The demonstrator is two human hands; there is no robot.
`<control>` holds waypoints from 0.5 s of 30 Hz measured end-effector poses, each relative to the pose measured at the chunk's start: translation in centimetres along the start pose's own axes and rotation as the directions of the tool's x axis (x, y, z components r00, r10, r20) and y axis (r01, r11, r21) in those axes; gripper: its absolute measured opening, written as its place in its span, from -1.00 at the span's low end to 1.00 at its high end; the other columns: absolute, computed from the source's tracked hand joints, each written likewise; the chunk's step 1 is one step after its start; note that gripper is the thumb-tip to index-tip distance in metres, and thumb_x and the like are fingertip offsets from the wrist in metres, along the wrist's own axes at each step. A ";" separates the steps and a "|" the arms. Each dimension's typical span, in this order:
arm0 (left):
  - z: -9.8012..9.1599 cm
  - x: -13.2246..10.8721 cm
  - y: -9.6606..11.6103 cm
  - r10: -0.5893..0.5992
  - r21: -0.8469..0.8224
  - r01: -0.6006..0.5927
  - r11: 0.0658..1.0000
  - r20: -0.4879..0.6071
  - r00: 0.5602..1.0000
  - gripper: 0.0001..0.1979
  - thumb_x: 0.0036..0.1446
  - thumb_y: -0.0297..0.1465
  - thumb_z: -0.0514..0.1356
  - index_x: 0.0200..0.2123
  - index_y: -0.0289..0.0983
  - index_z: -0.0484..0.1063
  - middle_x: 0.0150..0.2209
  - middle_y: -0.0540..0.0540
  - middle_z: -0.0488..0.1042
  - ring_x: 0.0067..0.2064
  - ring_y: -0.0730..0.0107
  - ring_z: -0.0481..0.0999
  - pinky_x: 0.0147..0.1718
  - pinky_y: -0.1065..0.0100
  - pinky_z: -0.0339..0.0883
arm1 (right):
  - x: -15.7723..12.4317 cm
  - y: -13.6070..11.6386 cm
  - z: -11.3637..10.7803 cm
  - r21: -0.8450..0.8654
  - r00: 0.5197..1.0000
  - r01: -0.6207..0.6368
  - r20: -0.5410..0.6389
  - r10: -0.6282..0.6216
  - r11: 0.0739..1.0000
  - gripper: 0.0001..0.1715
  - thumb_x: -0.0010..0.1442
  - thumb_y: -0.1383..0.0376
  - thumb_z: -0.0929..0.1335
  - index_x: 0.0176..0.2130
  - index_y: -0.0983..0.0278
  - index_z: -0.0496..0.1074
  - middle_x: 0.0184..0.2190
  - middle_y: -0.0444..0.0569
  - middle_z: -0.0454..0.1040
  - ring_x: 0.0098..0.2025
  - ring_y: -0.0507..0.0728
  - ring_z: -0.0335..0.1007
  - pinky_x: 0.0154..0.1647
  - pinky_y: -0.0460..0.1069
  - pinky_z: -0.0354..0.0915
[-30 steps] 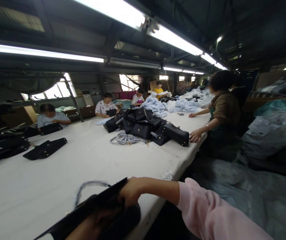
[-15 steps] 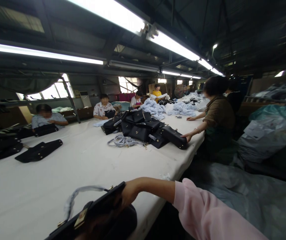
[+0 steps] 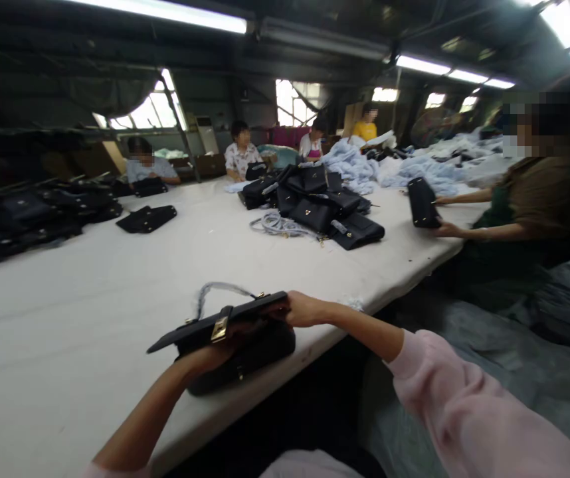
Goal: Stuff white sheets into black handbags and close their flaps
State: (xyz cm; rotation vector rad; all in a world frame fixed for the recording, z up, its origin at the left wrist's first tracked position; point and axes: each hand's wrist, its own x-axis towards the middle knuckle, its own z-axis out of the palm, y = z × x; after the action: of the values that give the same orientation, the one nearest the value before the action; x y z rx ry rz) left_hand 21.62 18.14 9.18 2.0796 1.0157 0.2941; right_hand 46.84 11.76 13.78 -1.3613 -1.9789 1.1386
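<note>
A black handbag (image 3: 245,362) stands at the near edge of the white table, its flap raised. The flap has a gold clasp (image 3: 220,327), and a plastic-wrapped handle (image 3: 222,287) arches above it. My left hand (image 3: 210,357) reaches beneath the flap at the bag's opening, with its fingers hidden. At the flap's right end, my right hand (image 3: 301,309) grips the bag, fingers curled behind its edge.
Black handbags (image 3: 309,206) are heaped mid-table beside a coil of pale straps (image 3: 280,224). Light-blue cloth (image 3: 347,162) lies behind. A co-worker (image 3: 529,199) on the right holds a black bag (image 3: 422,202). More black pieces (image 3: 30,212) lie left; plastic sheeting (image 3: 414,378) lies beside me.
My view has turned left and down. My left hand now shows under the flap, and the handbag appears higher in view. The co-worker has lifted a bag away from the heap.
</note>
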 end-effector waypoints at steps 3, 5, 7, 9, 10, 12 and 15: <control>-0.1 0.3 -0.2 -0.006 -0.077 0.012 0.997 0.075 0.997 -0.66 0.12 -0.19 0.12 -0.10 -0.15 0.53 0.01 -0.05 0.53 0.08 0.13 0.44 0.18 0.16 0.19 | -0.3 0.3 -0.3 0.097 0.996 0.074 -0.059 -0.069 0.993 -0.46 0.09 0.49 0.23 0.03 0.28 0.49 -0.20 -0.07 0.57 -0.46 0.00 0.39 -0.42 -0.12 0.35; -0.1 0.4 -0.3 0.006 -0.086 0.000 0.996 0.062 0.998 -0.67 0.12 -0.21 0.12 -0.09 -0.13 0.52 0.00 -0.03 0.53 0.09 0.13 0.44 0.19 0.17 0.18 | -0.6 0.4 -0.4 0.148 0.991 0.106 -0.092 -0.093 0.983 -0.50 0.10 0.46 0.23 0.00 0.32 0.51 -0.20 -0.05 0.57 -0.45 0.01 0.39 -0.41 -0.10 0.37; -0.1 0.4 0.0 0.036 -0.080 -0.030 0.996 0.068 0.997 -0.67 0.12 -0.25 0.12 -0.07 -0.14 0.51 0.01 -0.03 0.53 0.10 0.14 0.43 0.18 0.18 0.18 | -0.9 0.3 -0.5 0.160 0.989 0.112 -0.112 -0.095 0.981 -0.57 0.12 0.40 0.27 -0.04 0.34 0.53 -0.23 -0.04 0.58 -0.46 0.02 0.39 -0.41 -0.08 0.38; -0.1 0.3 0.6 0.040 -0.070 -0.034 0.997 0.088 0.995 -0.67 0.13 -0.29 0.10 -0.06 -0.20 0.50 0.00 -0.05 0.53 0.09 0.16 0.43 0.15 0.19 0.20 | -1.0 0.1 -0.4 0.115 0.990 0.087 -0.119 -0.073 0.990 -0.61 0.13 0.35 0.32 -0.06 0.33 0.55 -0.27 -0.05 0.59 -0.44 0.04 0.42 -0.38 -0.07 0.38; -0.2 0.2 1.1 0.030 -0.059 -0.024 0.998 0.095 0.995 -0.66 0.13 -0.31 0.09 -0.06 -0.23 0.50 -0.01 -0.06 0.53 0.08 0.16 0.44 0.14 0.20 0.21 | -1.0 -0.1 -0.3 0.056 0.989 0.074 -0.132 -0.066 0.996 -0.64 0.12 0.32 0.34 -0.08 0.31 0.56 -0.27 -0.06 0.59 -0.40 0.06 0.45 -0.34 -0.07 0.38; -0.5 -0.1 2.4 0.012 -0.030 -0.010 0.999 0.084 0.996 -0.64 0.15 -0.33 0.06 -0.05 -0.30 0.48 -0.02 -0.06 0.54 0.05 0.16 0.45 0.13 0.19 0.21 | -0.9 -0.7 0.1 -0.136 0.980 0.044 -0.188 -0.070 0.990 -0.71 0.11 0.28 0.39 -0.13 0.22 0.59 -0.25 -0.08 0.60 -0.26 0.12 0.50 -0.20 -0.04 0.37; -1.0 -1.1 4.1 0.032 -0.021 -0.031 0.999 0.045 0.998 -0.64 0.16 -0.31 0.07 -0.06 -0.34 0.49 -0.05 -0.05 0.55 0.00 0.17 0.49 0.07 0.20 0.26 | -0.8 -2.4 0.5 -0.457 0.969 -0.035 -0.232 -0.081 0.889 -0.77 0.14 0.22 0.39 -0.18 0.10 0.61 -0.22 -0.08 0.61 -0.10 0.19 0.49 -0.04 0.02 0.31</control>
State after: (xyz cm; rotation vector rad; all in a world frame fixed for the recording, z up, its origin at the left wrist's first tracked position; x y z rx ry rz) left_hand 22.71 16.37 12.96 2.0769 0.9497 0.2706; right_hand 45.49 10.48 15.59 -1.6101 -2.1465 0.4643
